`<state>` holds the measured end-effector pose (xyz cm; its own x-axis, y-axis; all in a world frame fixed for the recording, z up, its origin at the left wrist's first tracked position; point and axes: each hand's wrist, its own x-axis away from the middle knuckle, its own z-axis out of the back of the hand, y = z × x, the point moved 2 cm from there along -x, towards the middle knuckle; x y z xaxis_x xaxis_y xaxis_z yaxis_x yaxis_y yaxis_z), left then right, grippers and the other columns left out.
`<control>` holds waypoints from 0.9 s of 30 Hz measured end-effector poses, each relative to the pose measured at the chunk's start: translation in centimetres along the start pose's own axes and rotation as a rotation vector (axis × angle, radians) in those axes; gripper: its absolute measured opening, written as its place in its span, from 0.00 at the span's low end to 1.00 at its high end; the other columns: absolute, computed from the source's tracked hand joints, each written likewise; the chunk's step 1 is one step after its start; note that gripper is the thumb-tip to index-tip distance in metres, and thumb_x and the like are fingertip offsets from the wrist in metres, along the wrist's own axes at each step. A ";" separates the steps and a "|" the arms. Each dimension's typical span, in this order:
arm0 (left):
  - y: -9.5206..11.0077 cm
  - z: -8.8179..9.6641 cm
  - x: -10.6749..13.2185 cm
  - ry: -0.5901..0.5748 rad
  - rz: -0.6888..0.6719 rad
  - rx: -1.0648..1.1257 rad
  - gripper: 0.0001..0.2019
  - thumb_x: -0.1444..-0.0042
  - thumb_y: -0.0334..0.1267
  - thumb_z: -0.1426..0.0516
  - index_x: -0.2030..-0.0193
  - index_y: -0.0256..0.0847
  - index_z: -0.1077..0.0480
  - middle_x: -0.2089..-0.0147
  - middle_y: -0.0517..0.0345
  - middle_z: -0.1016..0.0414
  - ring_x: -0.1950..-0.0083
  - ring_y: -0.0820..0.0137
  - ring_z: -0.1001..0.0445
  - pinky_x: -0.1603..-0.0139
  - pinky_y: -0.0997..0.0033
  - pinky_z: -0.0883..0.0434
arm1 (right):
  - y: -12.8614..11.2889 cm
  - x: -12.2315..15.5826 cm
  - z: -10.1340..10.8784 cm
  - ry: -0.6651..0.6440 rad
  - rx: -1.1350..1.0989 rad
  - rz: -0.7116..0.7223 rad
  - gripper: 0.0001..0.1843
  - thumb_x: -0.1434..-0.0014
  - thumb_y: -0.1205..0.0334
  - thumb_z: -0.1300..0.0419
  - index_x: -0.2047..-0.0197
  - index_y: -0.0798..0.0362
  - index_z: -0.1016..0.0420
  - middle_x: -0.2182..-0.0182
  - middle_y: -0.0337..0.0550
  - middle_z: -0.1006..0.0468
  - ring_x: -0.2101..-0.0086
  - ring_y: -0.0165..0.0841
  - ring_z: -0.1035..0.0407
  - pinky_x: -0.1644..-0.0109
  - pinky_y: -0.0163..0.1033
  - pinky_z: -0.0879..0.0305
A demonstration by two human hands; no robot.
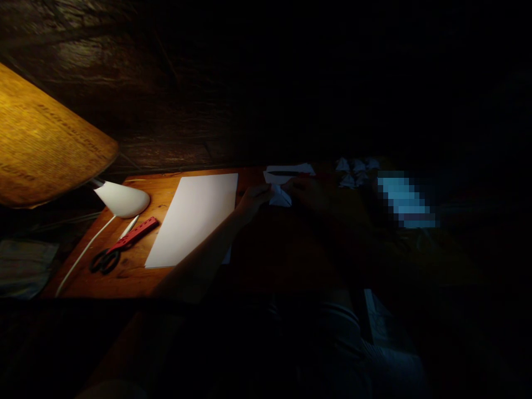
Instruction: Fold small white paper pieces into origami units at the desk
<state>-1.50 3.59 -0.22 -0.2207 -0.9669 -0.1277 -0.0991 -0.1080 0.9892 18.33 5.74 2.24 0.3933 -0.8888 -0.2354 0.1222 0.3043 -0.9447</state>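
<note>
Between my two hands is a small folded piece of white paper (281,196), with creased edges and a pointed shape. My left hand (252,199) reaches in from the lower left and pinches the paper's left side. On the other side, my right hand (305,191) has its fingers at the paper's upper right edge; it lies in deep shadow. Just behind the hands lies a flat white sheet (272,178) with a dark, slim, blade-like object (286,173) across it. Several small folded paper pieces (353,173) sit in a group to the right.
A stack of white paper (199,216) lies left on the wooden table (133,285). Scissors with black handles (106,259) and a red part lie beside the white lamp base (122,199). Its yellow shade (50,144) hangs above. A bright, blurred-out screen (405,199) is at right.
</note>
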 end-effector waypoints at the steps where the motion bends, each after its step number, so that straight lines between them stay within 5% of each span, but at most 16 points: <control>1: 0.0 0.0 0.0 -0.001 -0.013 0.001 0.17 0.51 0.47 0.26 0.61 0.40 0.23 0.64 0.61 0.22 0.63 0.72 0.26 0.59 0.71 0.30 | 0.1 0.0 0.0 -0.001 -0.014 0.013 0.19 0.42 0.42 0.31 0.68 0.50 0.21 0.67 0.43 0.19 0.63 0.37 0.28 0.57 0.42 0.29; 5: -0.1 -0.2 -0.1 -0.008 -0.050 0.012 0.20 0.49 0.38 0.29 0.51 0.44 0.28 0.61 0.61 0.21 0.61 0.71 0.23 0.56 0.70 0.27 | 0.7 -0.2 0.0 0.051 -0.036 -0.024 0.18 0.45 0.46 0.29 0.60 0.49 0.22 0.67 0.41 0.20 0.65 0.35 0.29 0.62 0.39 0.33; 9: 0.0 -0.4 0.0 -0.034 -0.107 -0.149 0.13 0.48 0.39 0.31 0.60 0.42 0.29 0.63 0.61 0.25 0.65 0.73 0.27 0.61 0.72 0.30 | 1.6 -0.6 0.4 0.055 -0.072 -0.057 0.16 0.46 0.50 0.31 0.59 0.48 0.26 0.72 0.36 0.26 0.70 0.32 0.34 0.67 0.37 0.40; 16: 0.3 -0.4 0.5 -0.079 -0.137 -0.345 0.09 0.45 0.34 0.34 0.56 0.41 0.22 0.63 0.57 0.22 0.62 0.69 0.26 0.60 0.70 0.30 | 1.5 -0.5 1.0 0.031 0.106 0.030 0.02 0.47 0.61 0.37 0.68 0.49 0.25 0.69 0.41 0.21 0.65 0.36 0.28 0.59 0.41 0.33; 27: 0.5 -0.7 0.8 -0.053 -0.343 -0.819 0.05 0.42 0.31 0.36 0.61 0.43 0.18 0.50 0.49 0.22 0.45 0.59 0.23 0.42 0.56 0.26 | 0.7 -0.2 1.3 -0.077 0.430 0.113 0.05 0.43 0.66 0.33 0.63 0.50 0.15 0.59 0.47 0.14 0.59 0.41 0.24 0.50 0.45 0.30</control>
<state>-1.06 2.62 0.26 -0.3528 -0.8414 -0.4095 0.5525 -0.5405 0.6345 19.55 6.57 1.92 0.4908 -0.8187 -0.2981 0.4359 0.5270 -0.7296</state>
